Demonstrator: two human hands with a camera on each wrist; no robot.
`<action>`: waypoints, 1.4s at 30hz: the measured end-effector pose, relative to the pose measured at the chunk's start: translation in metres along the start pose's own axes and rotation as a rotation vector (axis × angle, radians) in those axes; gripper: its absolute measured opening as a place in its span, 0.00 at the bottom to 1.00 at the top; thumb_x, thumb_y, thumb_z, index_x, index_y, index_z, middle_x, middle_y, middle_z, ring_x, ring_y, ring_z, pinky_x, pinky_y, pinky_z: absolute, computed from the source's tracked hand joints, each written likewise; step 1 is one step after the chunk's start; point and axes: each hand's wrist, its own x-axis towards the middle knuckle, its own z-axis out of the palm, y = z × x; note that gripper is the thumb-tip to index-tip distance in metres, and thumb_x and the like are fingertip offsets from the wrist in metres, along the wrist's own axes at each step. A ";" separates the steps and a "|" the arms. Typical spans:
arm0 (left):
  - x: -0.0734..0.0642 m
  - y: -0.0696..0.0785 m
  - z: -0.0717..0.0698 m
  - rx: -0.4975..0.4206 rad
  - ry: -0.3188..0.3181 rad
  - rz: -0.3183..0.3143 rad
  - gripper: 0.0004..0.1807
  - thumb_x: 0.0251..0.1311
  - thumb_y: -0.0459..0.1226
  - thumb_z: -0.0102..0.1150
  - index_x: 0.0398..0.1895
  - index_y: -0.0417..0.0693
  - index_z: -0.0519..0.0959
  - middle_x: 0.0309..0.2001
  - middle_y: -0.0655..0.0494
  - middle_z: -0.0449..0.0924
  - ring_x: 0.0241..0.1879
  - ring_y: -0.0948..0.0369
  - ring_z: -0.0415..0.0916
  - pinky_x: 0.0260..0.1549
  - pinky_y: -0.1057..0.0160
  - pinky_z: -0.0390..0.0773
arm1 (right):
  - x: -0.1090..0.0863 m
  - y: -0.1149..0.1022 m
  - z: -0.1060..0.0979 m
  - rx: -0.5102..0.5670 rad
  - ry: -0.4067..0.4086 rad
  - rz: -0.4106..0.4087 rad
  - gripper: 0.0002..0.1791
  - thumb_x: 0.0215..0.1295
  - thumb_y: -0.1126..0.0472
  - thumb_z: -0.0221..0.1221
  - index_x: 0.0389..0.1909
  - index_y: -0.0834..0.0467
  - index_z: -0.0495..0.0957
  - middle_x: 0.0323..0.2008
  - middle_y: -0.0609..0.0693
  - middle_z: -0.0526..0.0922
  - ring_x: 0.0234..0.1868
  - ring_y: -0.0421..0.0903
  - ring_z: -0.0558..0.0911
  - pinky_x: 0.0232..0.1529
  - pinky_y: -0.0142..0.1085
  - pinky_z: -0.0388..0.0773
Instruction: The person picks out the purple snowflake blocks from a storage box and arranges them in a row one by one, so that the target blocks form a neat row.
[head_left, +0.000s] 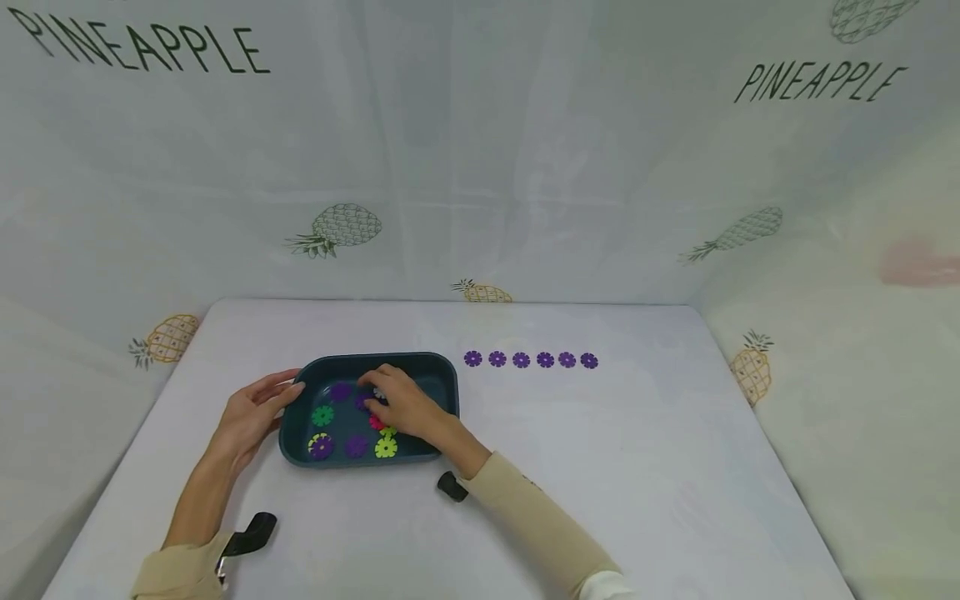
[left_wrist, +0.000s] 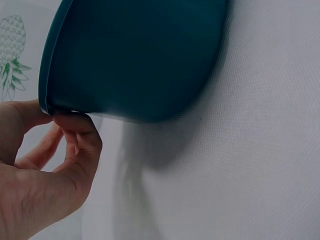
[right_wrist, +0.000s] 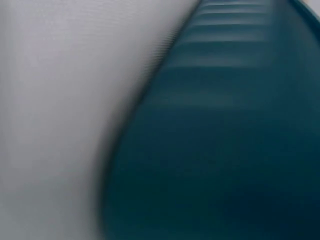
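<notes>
A dark teal tray (head_left: pixel 296 446) stands on the table, holding several flower-shaped discs. My left hand (head_left: pixel 251 415) pinches the tray's left end; in the left wrist view the thumb lies at the rim and a curled finger below it. Inside the tray is my right hand (head_left: pixel 405 404), thumb and forefinger apart over a purple disc (head_left: pixel 362 402) and a pale one, both partly covered. Around them lie a green disc (head_left: pixel 322 416), a yellow disc (head_left: pixel 386 447), a red disc (head_left: pixel 376 422) and more purple ones. The right wrist view shows only the tray's outer wall (right_wrist: pixel 210 140), not the hand.
Several purple flower discs (head_left: pixel 521 360) lie in a straight row on the white table (head_left: pixel 637 467), right of the tray. Black wrist mounts (head_left: pixel 253 535) sit by both forearms. A pale curtain (head_left: pixel 525 167) printed with pineapples hangs behind the table.
</notes>
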 end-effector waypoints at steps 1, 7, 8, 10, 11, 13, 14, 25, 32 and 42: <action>0.000 0.000 0.000 0.000 -0.001 0.001 0.39 0.70 0.55 0.61 0.75 0.42 0.66 0.67 0.41 0.69 0.46 0.74 0.75 0.42 0.74 0.79 | 0.000 0.001 0.001 0.001 -0.001 0.005 0.18 0.75 0.63 0.60 0.62 0.61 0.78 0.57 0.55 0.79 0.58 0.47 0.76 0.61 0.32 0.72; 0.002 0.001 0.001 -0.003 0.002 -0.004 0.40 0.69 0.56 0.61 0.76 0.43 0.66 0.66 0.43 0.70 0.47 0.73 0.74 0.43 0.73 0.78 | 0.001 0.005 0.005 -0.051 -0.012 0.021 0.17 0.74 0.64 0.61 0.61 0.61 0.79 0.56 0.55 0.79 0.57 0.47 0.76 0.60 0.32 0.72; 0.002 0.001 0.001 0.000 0.003 -0.008 0.40 0.69 0.56 0.61 0.76 0.43 0.66 0.67 0.43 0.70 0.47 0.73 0.74 0.42 0.73 0.78 | 0.002 0.005 0.006 -0.069 -0.015 0.022 0.16 0.75 0.64 0.60 0.60 0.61 0.80 0.56 0.55 0.79 0.57 0.47 0.76 0.60 0.32 0.72; 0.002 0.000 0.001 0.008 0.003 -0.014 0.40 0.70 0.57 0.60 0.76 0.43 0.66 0.68 0.42 0.69 0.47 0.73 0.74 0.42 0.73 0.78 | 0.004 0.006 0.008 -0.092 -0.024 0.021 0.16 0.75 0.64 0.60 0.60 0.60 0.80 0.56 0.54 0.80 0.56 0.47 0.76 0.59 0.30 0.72; 0.002 -0.001 0.001 0.011 0.002 -0.019 0.40 0.70 0.57 0.60 0.76 0.44 0.66 0.69 0.41 0.68 0.47 0.73 0.74 0.42 0.73 0.78 | 0.004 0.006 0.009 -0.111 -0.029 0.014 0.16 0.75 0.63 0.60 0.60 0.60 0.81 0.56 0.54 0.80 0.55 0.46 0.76 0.58 0.29 0.72; 0.002 -0.002 0.001 0.017 -0.001 -0.020 0.40 0.70 0.57 0.59 0.76 0.44 0.65 0.70 0.40 0.67 0.48 0.72 0.73 0.42 0.74 0.78 | 0.005 0.007 0.011 -0.158 -0.030 -0.003 0.15 0.75 0.62 0.61 0.59 0.60 0.82 0.55 0.53 0.80 0.53 0.45 0.75 0.55 0.28 0.72; 0.002 -0.002 0.000 0.019 -0.001 -0.018 0.40 0.70 0.57 0.59 0.76 0.44 0.65 0.71 0.40 0.67 0.49 0.72 0.73 0.42 0.74 0.78 | 0.006 0.006 0.012 -0.180 -0.029 -0.015 0.15 0.75 0.61 0.61 0.59 0.59 0.82 0.54 0.53 0.80 0.52 0.45 0.75 0.54 0.27 0.72; 0.001 -0.005 -0.001 -0.004 -0.003 0.003 0.39 0.69 0.57 0.61 0.74 0.44 0.68 0.62 0.52 0.73 0.47 0.73 0.74 0.42 0.72 0.79 | 0.001 0.002 0.011 -0.155 -0.022 -0.044 0.13 0.72 0.62 0.64 0.55 0.57 0.82 0.51 0.50 0.82 0.47 0.43 0.74 0.50 0.25 0.71; 0.001 -0.004 -0.001 -0.043 0.002 0.011 0.38 0.69 0.55 0.62 0.73 0.43 0.69 0.50 0.71 0.75 0.46 0.74 0.75 0.42 0.72 0.79 | -0.003 0.004 0.001 -0.011 0.093 -0.066 0.10 0.69 0.71 0.63 0.50 0.61 0.84 0.43 0.54 0.82 0.45 0.43 0.82 0.49 0.24 0.75; 0.001 -0.004 0.001 -0.066 -0.003 0.013 0.38 0.68 0.55 0.63 0.73 0.43 0.69 0.47 0.74 0.76 0.45 0.74 0.76 0.42 0.72 0.80 | -0.013 0.014 -0.016 0.056 0.214 -0.086 0.08 0.69 0.71 0.64 0.48 0.64 0.84 0.40 0.55 0.83 0.41 0.44 0.82 0.45 0.24 0.76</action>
